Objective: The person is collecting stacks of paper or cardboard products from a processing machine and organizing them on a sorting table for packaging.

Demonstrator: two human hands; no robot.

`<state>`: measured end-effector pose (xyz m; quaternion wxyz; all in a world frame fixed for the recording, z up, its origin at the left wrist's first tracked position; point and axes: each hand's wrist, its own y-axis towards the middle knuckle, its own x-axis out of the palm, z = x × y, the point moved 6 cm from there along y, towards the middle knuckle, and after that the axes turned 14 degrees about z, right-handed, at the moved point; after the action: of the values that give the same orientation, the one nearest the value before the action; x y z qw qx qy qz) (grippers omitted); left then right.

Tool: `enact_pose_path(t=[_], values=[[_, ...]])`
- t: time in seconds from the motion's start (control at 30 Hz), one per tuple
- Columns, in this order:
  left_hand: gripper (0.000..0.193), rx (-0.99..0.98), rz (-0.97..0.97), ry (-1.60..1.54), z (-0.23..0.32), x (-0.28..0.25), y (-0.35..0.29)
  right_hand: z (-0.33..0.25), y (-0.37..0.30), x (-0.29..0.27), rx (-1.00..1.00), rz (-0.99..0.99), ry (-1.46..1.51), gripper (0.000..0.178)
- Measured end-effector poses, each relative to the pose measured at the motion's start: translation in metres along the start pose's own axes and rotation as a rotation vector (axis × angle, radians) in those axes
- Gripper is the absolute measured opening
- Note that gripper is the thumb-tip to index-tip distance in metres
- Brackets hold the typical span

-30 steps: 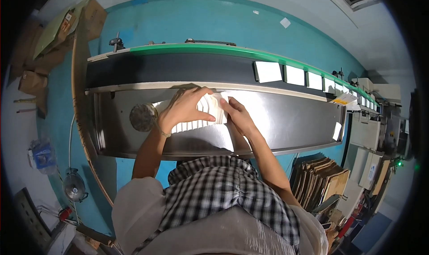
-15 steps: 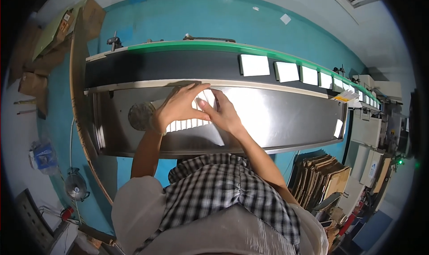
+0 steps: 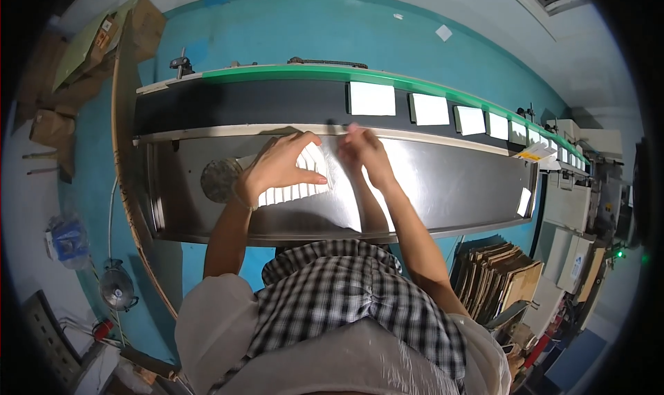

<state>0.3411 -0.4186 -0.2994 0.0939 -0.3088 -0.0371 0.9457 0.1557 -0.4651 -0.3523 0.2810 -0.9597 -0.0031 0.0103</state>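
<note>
A row of thin white packets (image 3: 294, 191) stands on edge on the metal tray (image 3: 456, 187) in front of me. My left hand (image 3: 277, 163) is wrapped over the row, thumb on the near side and fingers on the far side. Just right of the row's end, my right hand (image 3: 364, 151) is raised near the belt's front rail, its fingertips smeared by motion. I see nothing in it, but its inner side is partly hidden. A round, dark grey speckled object (image 3: 221, 180) sits at the left end of the row.
Beyond the tray runs a black conveyor belt (image 3: 277, 104) with a green strip (image 3: 311, 72) along its far edge. Several flat white pieces (image 3: 372, 99) lie spaced along it. A cardboard panel (image 3: 123, 153) borders the left side. Stacked cardboard (image 3: 494, 274) stands below right.
My right hand has left the row of packets and moved right. My left hand has stayed on the row. The white pieces on the belt have shifted left.
</note>
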Motion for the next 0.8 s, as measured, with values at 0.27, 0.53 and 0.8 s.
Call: enact_pose_path(t=[0.27,0.53,0.8], values=[[0.077,-0.006,0.044,0.025,-0.009,-0.009,-0.009,0.023,-0.032,0.033,-0.074,-0.188,-0.174,0.046],[0.073,-0.043,0.056,0.043,-0.012,-0.01,-0.011,0.005,0.019,0.004,0.02,0.016,0.077,0.035],[0.078,0.082,0.125,0.099,-0.009,-0.02,-0.02,0.004,-0.056,0.056,-0.3,-0.186,-0.557,0.052]])
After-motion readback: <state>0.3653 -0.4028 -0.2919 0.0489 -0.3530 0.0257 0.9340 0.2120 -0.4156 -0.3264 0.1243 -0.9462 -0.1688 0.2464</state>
